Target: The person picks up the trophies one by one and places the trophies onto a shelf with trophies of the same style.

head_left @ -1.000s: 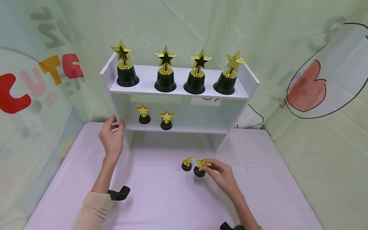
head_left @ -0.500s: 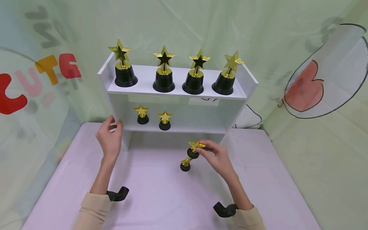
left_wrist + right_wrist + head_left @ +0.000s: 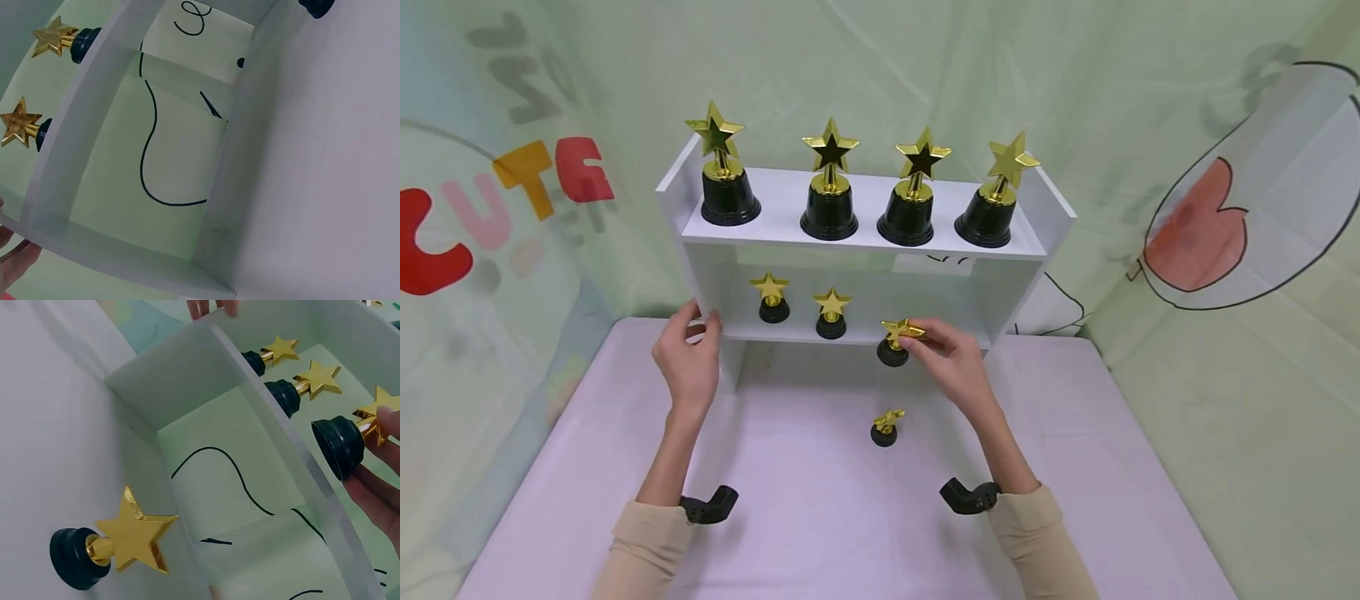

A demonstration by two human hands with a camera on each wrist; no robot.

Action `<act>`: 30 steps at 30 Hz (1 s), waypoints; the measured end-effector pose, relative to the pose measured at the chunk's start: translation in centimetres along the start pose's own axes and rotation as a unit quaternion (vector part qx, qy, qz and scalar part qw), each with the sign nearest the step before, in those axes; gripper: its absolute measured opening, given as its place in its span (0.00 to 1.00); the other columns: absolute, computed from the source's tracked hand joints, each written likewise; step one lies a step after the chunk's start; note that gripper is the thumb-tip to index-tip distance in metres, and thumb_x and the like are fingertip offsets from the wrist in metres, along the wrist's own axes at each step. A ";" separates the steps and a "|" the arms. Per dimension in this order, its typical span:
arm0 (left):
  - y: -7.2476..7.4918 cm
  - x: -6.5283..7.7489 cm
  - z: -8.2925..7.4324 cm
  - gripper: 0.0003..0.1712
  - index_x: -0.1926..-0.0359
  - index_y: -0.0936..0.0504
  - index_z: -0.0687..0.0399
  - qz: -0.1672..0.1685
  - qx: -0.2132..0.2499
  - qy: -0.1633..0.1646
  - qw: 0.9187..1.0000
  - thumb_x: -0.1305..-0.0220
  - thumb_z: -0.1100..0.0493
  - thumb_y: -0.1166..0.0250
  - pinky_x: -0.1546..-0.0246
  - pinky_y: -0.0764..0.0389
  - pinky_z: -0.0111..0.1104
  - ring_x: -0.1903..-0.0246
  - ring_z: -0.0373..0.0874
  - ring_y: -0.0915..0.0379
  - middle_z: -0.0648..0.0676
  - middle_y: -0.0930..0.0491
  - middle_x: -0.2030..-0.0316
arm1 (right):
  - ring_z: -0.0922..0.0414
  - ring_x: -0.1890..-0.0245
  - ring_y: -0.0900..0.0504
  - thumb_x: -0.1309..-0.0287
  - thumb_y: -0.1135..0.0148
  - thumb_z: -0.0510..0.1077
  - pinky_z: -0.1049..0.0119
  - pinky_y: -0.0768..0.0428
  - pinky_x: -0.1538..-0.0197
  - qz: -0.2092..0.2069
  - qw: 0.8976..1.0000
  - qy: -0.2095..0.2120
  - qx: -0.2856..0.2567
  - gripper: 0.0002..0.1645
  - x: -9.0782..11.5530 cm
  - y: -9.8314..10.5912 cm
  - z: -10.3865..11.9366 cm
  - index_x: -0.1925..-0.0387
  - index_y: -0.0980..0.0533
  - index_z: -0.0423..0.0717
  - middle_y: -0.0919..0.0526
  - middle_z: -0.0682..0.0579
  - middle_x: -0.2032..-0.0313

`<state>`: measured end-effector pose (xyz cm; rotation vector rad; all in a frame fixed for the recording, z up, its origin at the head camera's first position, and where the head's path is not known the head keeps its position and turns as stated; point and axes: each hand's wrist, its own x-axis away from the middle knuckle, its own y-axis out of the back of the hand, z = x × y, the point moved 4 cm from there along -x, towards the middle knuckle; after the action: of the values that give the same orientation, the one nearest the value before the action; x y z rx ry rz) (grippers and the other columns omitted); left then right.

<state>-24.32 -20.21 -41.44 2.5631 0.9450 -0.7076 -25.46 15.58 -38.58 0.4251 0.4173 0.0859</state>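
My right hand [image 3: 951,364] pinches a small star trophy [image 3: 892,353] by its gold star, holding it upright in front of the middle shelf's edge. In the right wrist view, that trophy's black base [image 3: 340,447] hangs near the shelf board. Two small trophies [image 3: 831,323] [image 3: 773,309] stand on the left part of the middle shelf [image 3: 925,335]. Another small trophy [image 3: 884,433] stands on the table below. My left hand [image 3: 688,358] holds the left side panel of the white shelf unit; in the left wrist view its fingers [image 3: 19,262] show at the panel's edge.
Several larger star trophies [image 3: 831,208] with black bases line the top shelf [image 3: 782,185]. A pale cloth covers the table [image 3: 820,517]. Printed curtains hang behind and at both sides, one with a red heart [image 3: 1198,229].
My right hand has lifted the small trophy off the table and carried it up and slightly left to the middle shelf's edge. The left hand stays at the side panel.
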 end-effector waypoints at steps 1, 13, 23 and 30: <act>0.0 0.0 0.0 0.14 0.48 0.12 0.61 -0.001 0.000 -0.001 1.000 0.32 0.66 0.35 0.64 0.23 0.15 0.66 0.36 0.22 0.64 0.13 0.57 | 0.53 0.54 0.12 0.38 0.28 0.39 0.76 0.16 0.53 0.002 1.000 -0.002 0.004 0.15 -0.4 -0.1 0.0 0.50 0.15 0.40 0.11 0.43 0.52; 0.1 -0.3 0.0 0.14 0.48 0.12 0.62 -0.008 -0.004 -0.005 1.000 0.33 0.67 0.35 0.65 0.25 0.12 0.68 0.29 0.23 0.64 0.13 0.58 | 0.50 0.46 0.14 0.34 0.31 0.49 0.53 0.15 0.42 0.042 0.998 -0.035 0.023 0.20 -4.1 -0.9 -0.6 0.44 0.16 0.45 0.13 0.47 0.47; -0.1 -0.1 0.1 0.14 0.48 0.12 0.61 -0.007 -0.008 -0.009 1.000 0.33 0.67 0.34 0.66 0.25 0.11 0.67 0.49 0.18 0.64 0.13 0.58 | 0.47 0.44 0.15 0.34 0.32 0.46 0.51 0.18 0.39 0.076 0.995 -0.057 0.016 0.21 -5.6 -1.1 -1.1 0.43 0.18 0.43 0.13 0.44 0.45; 0.0 0.0 0.1 0.14 0.47 0.12 0.62 -0.004 -0.003 -0.011 1.000 0.33 0.66 0.35 0.65 0.25 0.11 0.66 0.54 0.17 0.65 0.13 0.57 | 0.47 0.43 0.15 0.34 0.33 0.46 0.50 0.19 0.37 0.083 0.994 -0.070 0.011 0.22 -5.7 -1.4 -1.5 0.41 0.19 0.43 0.13 0.43 0.45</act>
<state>-24.37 -20.30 -41.54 2.5419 0.9483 -0.7321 -31.24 13.92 -38.28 0.4830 0.2447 0.2111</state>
